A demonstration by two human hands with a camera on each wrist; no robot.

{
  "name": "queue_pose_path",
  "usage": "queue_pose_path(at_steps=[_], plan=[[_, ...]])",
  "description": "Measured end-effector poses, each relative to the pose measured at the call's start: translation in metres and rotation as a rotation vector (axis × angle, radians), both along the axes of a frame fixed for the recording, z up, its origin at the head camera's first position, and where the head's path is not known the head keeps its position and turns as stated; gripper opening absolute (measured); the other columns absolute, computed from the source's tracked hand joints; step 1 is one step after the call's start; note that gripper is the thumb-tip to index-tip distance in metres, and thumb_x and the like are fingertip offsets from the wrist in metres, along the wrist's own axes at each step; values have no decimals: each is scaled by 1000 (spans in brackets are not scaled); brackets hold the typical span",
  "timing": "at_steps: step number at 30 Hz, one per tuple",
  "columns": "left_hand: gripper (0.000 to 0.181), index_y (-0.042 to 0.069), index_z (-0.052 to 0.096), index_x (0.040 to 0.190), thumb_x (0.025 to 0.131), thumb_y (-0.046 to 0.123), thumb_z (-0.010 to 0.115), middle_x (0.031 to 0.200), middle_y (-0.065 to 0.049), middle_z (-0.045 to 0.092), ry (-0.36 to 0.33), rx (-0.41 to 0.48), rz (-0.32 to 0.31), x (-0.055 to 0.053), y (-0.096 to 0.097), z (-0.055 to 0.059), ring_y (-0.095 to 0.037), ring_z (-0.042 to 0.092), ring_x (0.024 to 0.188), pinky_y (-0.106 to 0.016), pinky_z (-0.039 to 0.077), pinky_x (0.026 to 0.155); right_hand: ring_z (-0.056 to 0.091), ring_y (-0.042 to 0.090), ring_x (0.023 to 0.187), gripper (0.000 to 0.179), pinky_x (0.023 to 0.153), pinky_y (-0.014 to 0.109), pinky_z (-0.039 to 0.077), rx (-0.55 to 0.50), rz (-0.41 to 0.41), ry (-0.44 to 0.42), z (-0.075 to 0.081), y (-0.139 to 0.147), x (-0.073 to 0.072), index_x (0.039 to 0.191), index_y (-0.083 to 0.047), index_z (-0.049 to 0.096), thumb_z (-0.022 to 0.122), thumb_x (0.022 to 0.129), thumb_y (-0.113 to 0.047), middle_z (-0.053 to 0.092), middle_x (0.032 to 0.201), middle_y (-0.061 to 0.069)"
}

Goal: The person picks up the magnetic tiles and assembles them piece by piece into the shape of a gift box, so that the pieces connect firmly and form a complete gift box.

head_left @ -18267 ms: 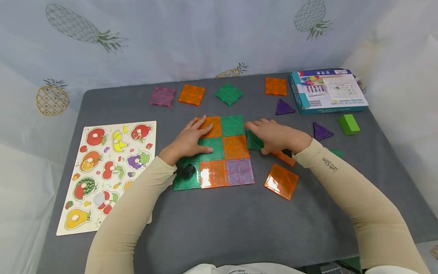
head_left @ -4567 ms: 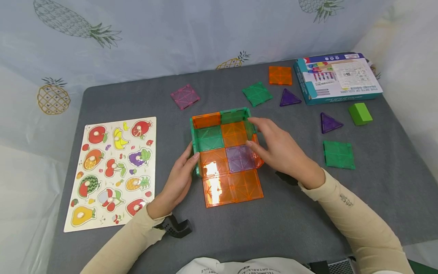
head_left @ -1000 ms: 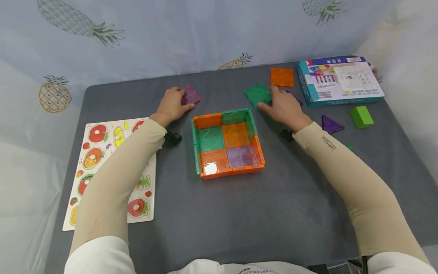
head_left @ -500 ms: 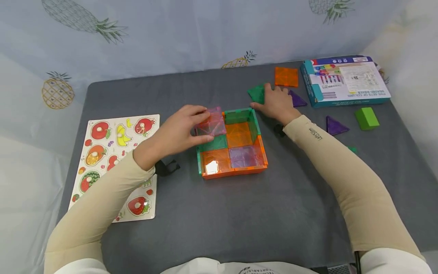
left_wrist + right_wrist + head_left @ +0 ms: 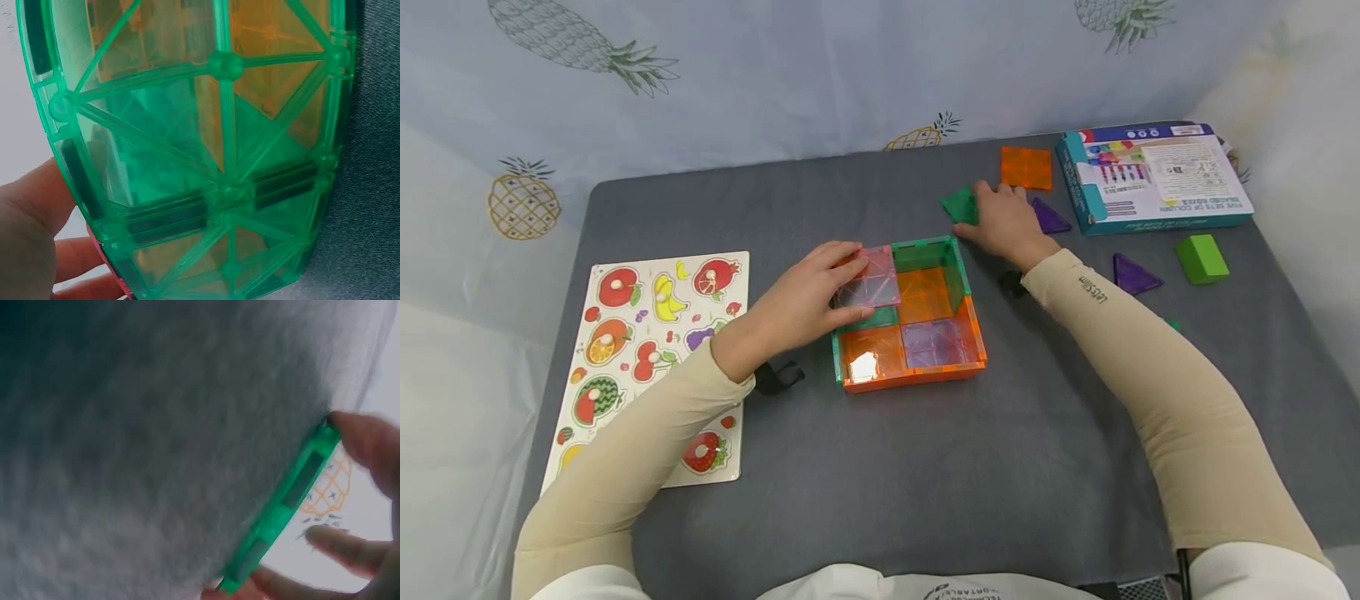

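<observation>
A low open-topped box of see-through magnetic tiles [image 5: 913, 372], with green and orange walls, stands mid-table. My left hand [image 5: 801, 300] holds a pink square magnetic tile [image 5: 874, 279] by its left side, over the box's back left corner. Whether that tile touches the walls is hard to tell. In the left wrist view, the green side wall [image 5: 225, 137] fills the middle, with the thumb and fingers to its left. Behind the box, my right hand [image 5: 1007, 223] pinches a green square magnetic tile [image 5: 961, 206]; the right wrist view shows this tile [image 5: 281, 509] edge-on between thumb and fingers.
An orange square tile [image 5: 1027, 168] lies at the back. Two purple triangles [image 5: 1049, 217], a green block [image 5: 1202, 259] and a boxed toy set [image 5: 1157, 179] are at the right. A fruit puzzle board [image 5: 664, 337] lies left, partly under my left arm.
The box's front tiles, flat earlier, now stand as an orange wall. My left hand has brought the pink tile from the back to the box; my right hand has gripped the green tile.
</observation>
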State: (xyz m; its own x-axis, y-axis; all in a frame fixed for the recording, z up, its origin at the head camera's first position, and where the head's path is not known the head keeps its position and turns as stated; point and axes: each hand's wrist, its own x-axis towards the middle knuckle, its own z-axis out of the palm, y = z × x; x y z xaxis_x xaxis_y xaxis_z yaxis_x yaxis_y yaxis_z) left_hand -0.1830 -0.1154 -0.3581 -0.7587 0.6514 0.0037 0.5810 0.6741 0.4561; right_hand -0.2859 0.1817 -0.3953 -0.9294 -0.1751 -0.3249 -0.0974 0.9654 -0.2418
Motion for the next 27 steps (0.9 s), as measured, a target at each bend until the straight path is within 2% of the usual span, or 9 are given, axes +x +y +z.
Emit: queue_pose_path(at_steps=[3,6,9,12,14,16,19,27], plan=[[71,1,46,141,87,39,71,147,-17,41,0,5,-2,0,0,-2,-31,38,135,-44,36,111,45,47,123,80,105,58,36,-103,47,20,9,3,2,151,-4,23,63,91,-37,45,140,29],[70,0,46,141,87,38,70,148,-18,40,7,14,-4,0,0,-4,-31,37,136,-44,36,111,49,41,120,81,100,54,42,-226,131,48,28,6,9,152,-11,25,67,88,-36,47,141,24],[70,0,46,141,88,38,69,148,-18,40,14,24,-8,0,-1,-5,-31,37,136,-43,36,110,50,34,117,78,95,52,45,-318,277,69,51,7,21,150,-16,32,71,85,-35,48,140,17],[70,-1,45,141,88,38,69,148,-19,39,8,29,-6,1,-2,-5,-31,36,137,-44,36,111,46,29,120,71,97,51,43,-345,476,48,66,4,35,144,-17,43,74,83,-34,50,140,11],[71,-1,44,142,88,38,69,148,-19,39,2,30,-3,2,-3,-6,-31,35,138,-45,35,111,45,27,122,65,99,51,42,-337,596,22,70,-1,44,140,-15,49,75,83,-32,50,140,8],[71,-1,44,142,88,38,69,149,-18,38,-2,35,1,2,-3,-7,-31,34,138,-45,34,111,43,26,126,61,102,50,42,-317,678,5,68,-6,51,137,-14,53,75,82,-32,50,142,7],[72,-1,43,143,87,37,70,149,-18,38,-4,43,1,2,-3,-9,-30,34,139,-45,35,111,40,26,129,59,103,49,41,-296,713,2,64,-12,56,136,-16,55,75,83,-32,48,144,8],[72,0,43,143,88,39,68,151,-16,36,-2,61,0,4,-2,-11,-29,33,139,-44,34,112,33,27,135,61,108,51,36,-323,682,-4,57,-11,60,139,-17,52,74,84,-33,42,149,6]])
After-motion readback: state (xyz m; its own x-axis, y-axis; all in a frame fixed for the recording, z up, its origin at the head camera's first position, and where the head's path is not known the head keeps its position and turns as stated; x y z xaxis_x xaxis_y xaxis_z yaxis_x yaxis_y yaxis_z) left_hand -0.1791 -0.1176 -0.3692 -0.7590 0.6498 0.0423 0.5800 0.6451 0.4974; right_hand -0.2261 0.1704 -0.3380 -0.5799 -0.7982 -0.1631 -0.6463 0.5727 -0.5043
